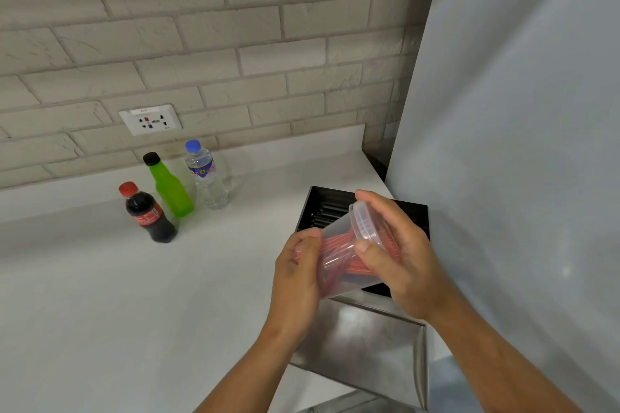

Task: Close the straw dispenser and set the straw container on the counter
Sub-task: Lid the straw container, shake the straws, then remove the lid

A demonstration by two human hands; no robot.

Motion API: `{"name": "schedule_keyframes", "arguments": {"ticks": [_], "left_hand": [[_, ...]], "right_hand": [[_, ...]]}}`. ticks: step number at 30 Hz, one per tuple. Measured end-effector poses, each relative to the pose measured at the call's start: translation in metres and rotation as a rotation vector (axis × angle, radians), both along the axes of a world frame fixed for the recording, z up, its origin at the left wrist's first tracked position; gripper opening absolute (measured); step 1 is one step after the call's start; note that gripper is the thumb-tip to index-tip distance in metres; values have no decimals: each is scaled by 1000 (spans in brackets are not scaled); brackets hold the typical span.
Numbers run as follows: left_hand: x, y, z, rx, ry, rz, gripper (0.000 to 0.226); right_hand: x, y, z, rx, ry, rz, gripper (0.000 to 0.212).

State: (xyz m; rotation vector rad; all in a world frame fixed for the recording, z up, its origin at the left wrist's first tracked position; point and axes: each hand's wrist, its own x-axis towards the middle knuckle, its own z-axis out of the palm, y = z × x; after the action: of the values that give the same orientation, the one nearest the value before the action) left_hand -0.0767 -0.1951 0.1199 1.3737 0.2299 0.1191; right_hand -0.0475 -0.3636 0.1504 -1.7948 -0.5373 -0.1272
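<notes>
A clear plastic straw container [339,245] with red straws inside lies tilted on its side above the open steel straw dispenser [362,345]. My left hand [297,278] grips the container's base end. My right hand [399,255] wraps around its rim end, covering the mouth. The dispenser's top is open, and dark straws show inside it at the back [327,211]. Its shiny front wall faces me. My hands hide the middle of the opening.
On the white counter [117,295] to the left stand a cola bottle [149,214], a green bottle [169,188] and a water bottle [208,174]. A wall socket [151,119] sits on the brick wall. A tall pale panel [520,144] rises at the right.
</notes>
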Motion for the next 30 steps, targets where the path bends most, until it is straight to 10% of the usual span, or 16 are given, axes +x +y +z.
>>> {"name": "schedule_keyframes", "arguments": {"ticks": [19, 24, 30], "left_hand": [[6, -3, -6, -239, 138, -33, 54], [6, 0, -6, 227, -35, -27, 41], [5, -4, 6, 176, -122, -194, 63]], "right_hand": [[1, -6, -3, 148, 244, -43, 85], [1, -8, -7, 225, 225, -158, 88], [1, -2, -12, 97, 301, -232, 104]]}}
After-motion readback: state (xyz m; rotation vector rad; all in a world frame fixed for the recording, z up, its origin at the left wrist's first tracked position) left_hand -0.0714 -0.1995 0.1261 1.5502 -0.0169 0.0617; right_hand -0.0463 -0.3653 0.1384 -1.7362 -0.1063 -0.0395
